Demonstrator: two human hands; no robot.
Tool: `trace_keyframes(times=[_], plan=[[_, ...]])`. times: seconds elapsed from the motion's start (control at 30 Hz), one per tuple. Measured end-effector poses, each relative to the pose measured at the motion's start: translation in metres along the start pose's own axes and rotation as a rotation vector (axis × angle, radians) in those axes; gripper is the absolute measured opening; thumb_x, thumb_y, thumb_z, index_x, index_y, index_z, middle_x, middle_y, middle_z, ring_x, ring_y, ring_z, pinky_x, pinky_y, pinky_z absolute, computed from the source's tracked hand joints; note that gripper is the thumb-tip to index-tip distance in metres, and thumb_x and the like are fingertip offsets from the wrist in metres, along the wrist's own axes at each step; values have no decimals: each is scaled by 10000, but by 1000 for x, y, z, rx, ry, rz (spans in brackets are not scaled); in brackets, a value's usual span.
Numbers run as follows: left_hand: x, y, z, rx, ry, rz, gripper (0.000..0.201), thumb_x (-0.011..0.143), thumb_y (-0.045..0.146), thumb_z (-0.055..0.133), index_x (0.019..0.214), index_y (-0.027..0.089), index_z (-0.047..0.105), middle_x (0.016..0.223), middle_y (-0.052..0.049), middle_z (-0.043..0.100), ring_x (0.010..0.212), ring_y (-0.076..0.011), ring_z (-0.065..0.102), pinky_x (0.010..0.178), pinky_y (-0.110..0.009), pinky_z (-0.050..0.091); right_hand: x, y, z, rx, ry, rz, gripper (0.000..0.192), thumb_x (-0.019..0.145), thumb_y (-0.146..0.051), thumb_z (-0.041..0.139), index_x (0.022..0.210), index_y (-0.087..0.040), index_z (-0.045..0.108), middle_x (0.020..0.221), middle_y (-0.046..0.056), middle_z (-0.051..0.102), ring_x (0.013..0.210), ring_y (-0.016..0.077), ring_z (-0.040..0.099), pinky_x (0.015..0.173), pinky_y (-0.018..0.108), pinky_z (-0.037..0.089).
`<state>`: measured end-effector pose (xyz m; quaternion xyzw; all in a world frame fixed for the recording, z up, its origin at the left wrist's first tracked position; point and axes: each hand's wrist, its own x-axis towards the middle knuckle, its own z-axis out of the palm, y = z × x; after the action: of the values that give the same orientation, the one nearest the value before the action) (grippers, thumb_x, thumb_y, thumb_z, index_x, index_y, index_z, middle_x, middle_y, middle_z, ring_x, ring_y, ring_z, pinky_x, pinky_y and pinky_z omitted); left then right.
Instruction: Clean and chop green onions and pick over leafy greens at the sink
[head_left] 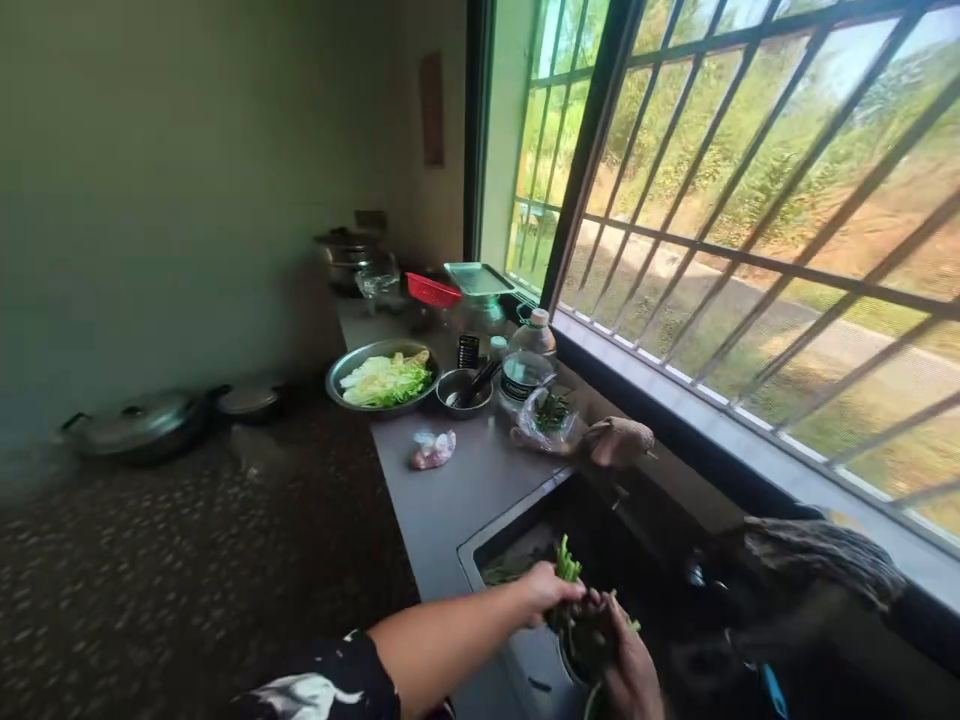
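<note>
My left hand (549,590) is closed around a bunch of leafy greens (568,562), whose pale green cut stems stick up above the fist. Close beside it, my right hand (631,662) has its fingers curled on the dark leafy end of the same bunch. Both hands are over the near side of the sink (480,545), where more greens seem to lie in shadow. A metal rim shows under the hands, partly hidden by them.
On the counter (427,500) stand a metal basin of chopped cabbage (386,380), a small metal bowl (454,390), a large plastic bottle (529,355), a bag of greens (551,410) and a small plastic bag (433,450). A barred window (750,200) runs along the right.
</note>
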<state>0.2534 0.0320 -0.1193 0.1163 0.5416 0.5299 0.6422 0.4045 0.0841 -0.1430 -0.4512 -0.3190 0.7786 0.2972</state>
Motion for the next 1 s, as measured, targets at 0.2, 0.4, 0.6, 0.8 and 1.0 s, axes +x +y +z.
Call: trace_keyframes(times=[0.2, 0.4, 0.6, 0.8, 1.0], plan=[[-19, 17, -3, -53, -121, 7, 470, 400, 303, 880, 766, 141, 635, 644, -41, 665, 573, -167, 628, 604, -291, 478, -26, -19, 23, 178, -70, -35, 342, 562, -380, 814, 767, -185, 624, 639, -16, 616, 646, 153, 630, 636, 294, 529], [-19, 15, 1, 132, -174, 43, 481, 425, 309, 876, 800, 134, 630, 629, -23, 664, 570, -174, 631, 625, -305, 480, -27, -24, 31, 11, -52, -55, 375, 576, -430, 773, 734, -189, 532, 477, -98, 416, 386, 61, 382, 451, 243, 434], [-21, 12, 5, 305, -221, 55, 443, 462, 245, 856, 834, 124, 651, 666, -33, 675, 616, -167, 624, 611, -280, 472, -25, -23, 30, -304, 57, -114, 279, 558, -353, 735, 679, -161, 572, 459, -64, 501, 351, 67, 397, 362, 209, 312], [-24, 15, 7, 113, -262, -120, 434, 518, 298, 841, 852, 114, 634, 702, -73, 680, 638, -188, 644, 622, -299, 488, -26, -25, 18, -111, 58, -122, 244, 562, -314, 709, 704, -170, 574, 435, -89, 459, 351, 56, 355, 376, 204, 317], [-22, 15, 10, 92, -237, -114, 369, 533, 216, 833, 812, 118, 612, 662, -46, 664, 605, -161, 633, 624, -285, 492, -32, -25, 21, 32, -8, -17, 297, 535, -307, 762, 713, -157, 577, 487, -71, 489, 389, 43, 311, 391, 209, 330]])
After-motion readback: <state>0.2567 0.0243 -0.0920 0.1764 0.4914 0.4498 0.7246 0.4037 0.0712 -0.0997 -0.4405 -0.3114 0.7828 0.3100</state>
